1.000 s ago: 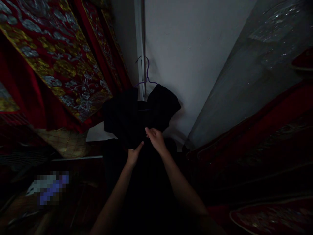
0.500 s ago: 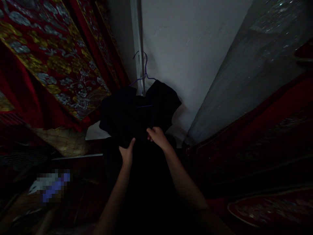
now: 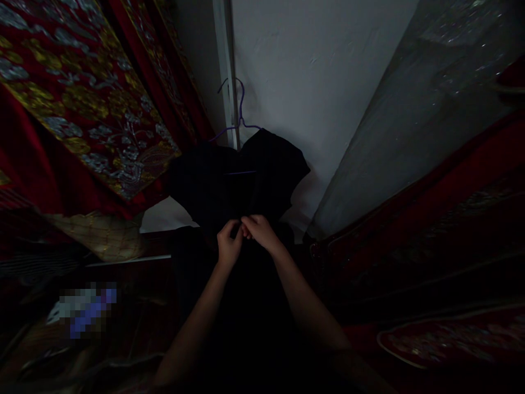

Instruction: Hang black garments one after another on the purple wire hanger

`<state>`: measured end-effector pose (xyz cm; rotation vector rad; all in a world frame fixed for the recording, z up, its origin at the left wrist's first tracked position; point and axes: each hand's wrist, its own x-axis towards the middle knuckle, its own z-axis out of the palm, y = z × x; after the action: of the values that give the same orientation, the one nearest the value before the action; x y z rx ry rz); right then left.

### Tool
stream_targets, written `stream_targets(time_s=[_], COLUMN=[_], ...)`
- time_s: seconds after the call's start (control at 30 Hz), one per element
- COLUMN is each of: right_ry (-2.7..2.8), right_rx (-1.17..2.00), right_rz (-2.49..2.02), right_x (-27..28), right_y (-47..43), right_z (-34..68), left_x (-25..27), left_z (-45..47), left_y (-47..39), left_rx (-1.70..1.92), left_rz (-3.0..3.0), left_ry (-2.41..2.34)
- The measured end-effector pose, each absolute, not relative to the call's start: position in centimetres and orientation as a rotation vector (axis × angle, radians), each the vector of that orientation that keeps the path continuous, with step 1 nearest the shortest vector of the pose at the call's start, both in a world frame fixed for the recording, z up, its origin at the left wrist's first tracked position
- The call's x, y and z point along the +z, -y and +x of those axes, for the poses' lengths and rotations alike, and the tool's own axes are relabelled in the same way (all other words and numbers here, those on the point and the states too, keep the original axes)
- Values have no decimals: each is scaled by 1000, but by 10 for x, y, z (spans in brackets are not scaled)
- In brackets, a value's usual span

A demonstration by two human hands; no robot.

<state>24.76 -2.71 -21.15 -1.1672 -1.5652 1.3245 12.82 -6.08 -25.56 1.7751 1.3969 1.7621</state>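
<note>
Left hand (image 3: 230,243) and right hand (image 3: 259,231), pinched closed, seemingly join a short-sleeved black top (image 3: 279,169) in front (dim there); next calls for steadiness.

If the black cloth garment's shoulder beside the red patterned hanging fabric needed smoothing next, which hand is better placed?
Probably the left hand, at the front of the black garment, nearer that shoulder. The right hand, close beside it, would likely have to reach across.
</note>
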Motion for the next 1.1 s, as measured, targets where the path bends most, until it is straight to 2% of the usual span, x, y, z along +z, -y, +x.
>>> stream_targets(time_s=[0.2,0.27,0.33,0.53,0.67,0.87,0.97,1.1], right_ry=[1733,1776,1730,1179,1055,926,982,1103], right_rx=[1032,1020,1116,1740,1757,1614,1519,1344], right_rz=[-1115,-1078,-998,-844,-791,-653,-669,-677], right_x=[-216,-213,-208,-187,-130,-32,-25,-35], right_y=[32,33,35,31,-6,-42,-32,-18], right_z=[248,249,250,255,252,238,234,238], left_x=[-250,-251,-251,-248,-250,-258,-238,-164], left_z=[117,115,114,118,118,111,103,98], left_y=[70,72,73,75,72,57,44,29], left_rx=[1765,1766,1777,1770,1722,1606,1533,1685], left_rz=[1796,1810,1814,1843,1882,1953,2003,2039], left_ry=[-1377,-1379,-1386,-1411,-1448,-1432,-1382,-1279])
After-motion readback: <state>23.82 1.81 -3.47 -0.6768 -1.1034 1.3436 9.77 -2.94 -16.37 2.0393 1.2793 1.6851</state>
